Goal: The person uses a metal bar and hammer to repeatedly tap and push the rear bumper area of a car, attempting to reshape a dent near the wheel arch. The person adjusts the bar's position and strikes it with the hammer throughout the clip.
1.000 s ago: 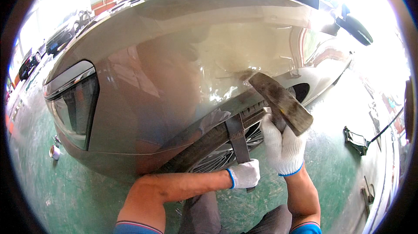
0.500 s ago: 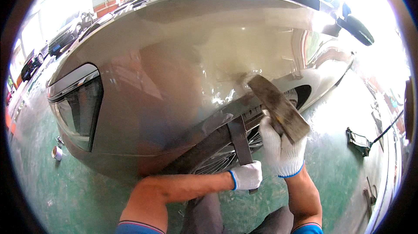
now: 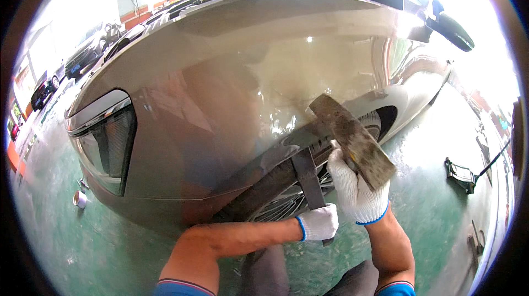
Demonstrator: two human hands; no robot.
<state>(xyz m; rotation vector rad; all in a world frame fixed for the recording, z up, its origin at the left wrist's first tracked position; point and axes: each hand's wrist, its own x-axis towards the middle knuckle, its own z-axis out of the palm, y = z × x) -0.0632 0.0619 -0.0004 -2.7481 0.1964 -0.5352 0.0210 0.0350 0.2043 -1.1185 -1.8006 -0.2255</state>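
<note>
A beige car fender [image 3: 220, 92] fills the middle, curving down to a wheel arch with a silver spoked wheel [image 3: 284, 202] under it. My left hand [image 3: 319, 222], in a white knit glove with a blue cuff, is closed around the lower end of a flat dark bar [image 3: 309, 180]. The bar's upper end reaches the arch edge, where its tip is hidden. My gloved right hand [image 3: 358, 197] grips a broad, worn flat metal slab [image 3: 355, 142] from below. The slab's far end lies over scuffed paint just above the arch; whether it touches the panel I cannot tell.
A headlight [image 3: 104, 142] sits at the fender's left end, a side mirror [image 3: 452, 31] at upper right. On the green floor [image 3: 408, 252] are a tape roll [image 3: 80, 199] and a black floor jack [image 3: 462, 176]. Other cars [image 3: 85, 56] stand at far left.
The whole view has shifted slightly, so the car appears a little farther right. The slab's far end has moved slightly left over the scuffed paint. Both hands keep their grips.
</note>
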